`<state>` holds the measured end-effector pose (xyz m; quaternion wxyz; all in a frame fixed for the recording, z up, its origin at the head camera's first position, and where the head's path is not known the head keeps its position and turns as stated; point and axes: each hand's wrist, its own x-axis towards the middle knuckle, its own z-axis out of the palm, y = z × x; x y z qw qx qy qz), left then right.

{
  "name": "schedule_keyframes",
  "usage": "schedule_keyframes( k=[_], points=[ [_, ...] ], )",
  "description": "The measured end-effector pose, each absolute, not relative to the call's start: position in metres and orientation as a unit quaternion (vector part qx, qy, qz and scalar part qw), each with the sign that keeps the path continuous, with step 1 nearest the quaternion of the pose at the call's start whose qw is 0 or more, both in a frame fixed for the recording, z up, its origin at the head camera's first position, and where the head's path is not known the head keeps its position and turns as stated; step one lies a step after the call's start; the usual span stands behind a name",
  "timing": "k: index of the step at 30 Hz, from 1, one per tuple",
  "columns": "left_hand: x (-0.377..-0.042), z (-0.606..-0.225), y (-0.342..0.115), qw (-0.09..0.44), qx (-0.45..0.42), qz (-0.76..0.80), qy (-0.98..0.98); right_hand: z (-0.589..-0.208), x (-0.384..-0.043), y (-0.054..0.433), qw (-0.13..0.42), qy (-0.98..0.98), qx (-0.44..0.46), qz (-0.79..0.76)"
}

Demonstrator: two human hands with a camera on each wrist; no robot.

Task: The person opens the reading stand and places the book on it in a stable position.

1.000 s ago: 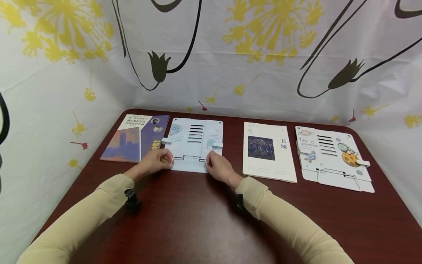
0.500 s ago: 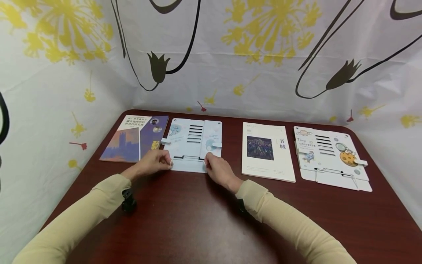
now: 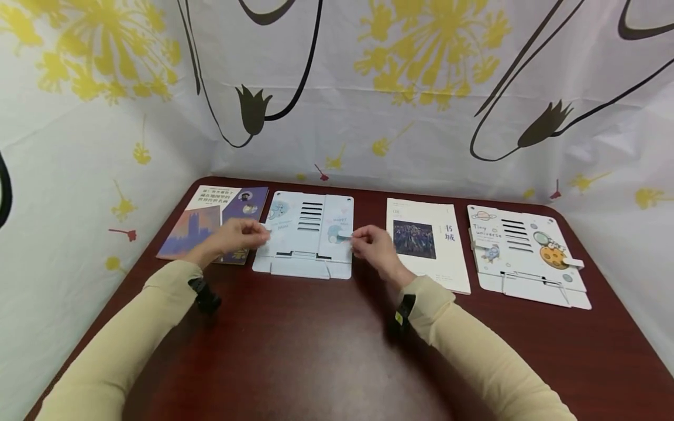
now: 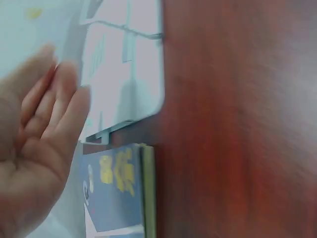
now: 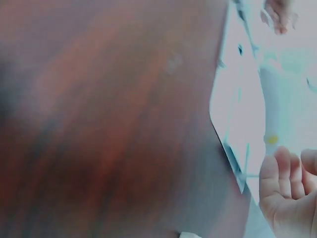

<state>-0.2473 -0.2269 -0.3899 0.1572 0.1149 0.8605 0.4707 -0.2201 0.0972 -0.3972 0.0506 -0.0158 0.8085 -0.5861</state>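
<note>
White flower-print cloth walls (image 3: 326,111); glossy dark-red table (image 3: 316,351).

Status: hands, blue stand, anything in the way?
Left hand at left edge of blue stand, right hand at right clip; grip unclear. Stand lies on table. Purple book close on left.

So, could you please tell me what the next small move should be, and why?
I'd probably ease the right-hand clip slightly outward: the fingertips of the right hand are at it, the left hand is at the opposite edge, and the pale blue stand lies flat.
</note>
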Motion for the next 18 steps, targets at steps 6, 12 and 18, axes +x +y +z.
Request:
schedule_keyframes(
  k=[6,12,18],
  points=[
    [-0.272,-0.389,-0.225,0.104,-0.024,0.53,0.842,-0.394,-0.245,0.11,0.067,0.756,0.081,-0.646],
    [-0.287,-0.39,-0.217,0.082,-0.071,0.522,0.846,-0.403,-0.265,0.108,0.075,0.755,0.105,-0.643],
    [-0.296,-0.392,-0.211,0.081,-0.091,0.497,0.859,-0.412,-0.275,0.102,0.085,0.765,0.109,-0.629]
  ],
)
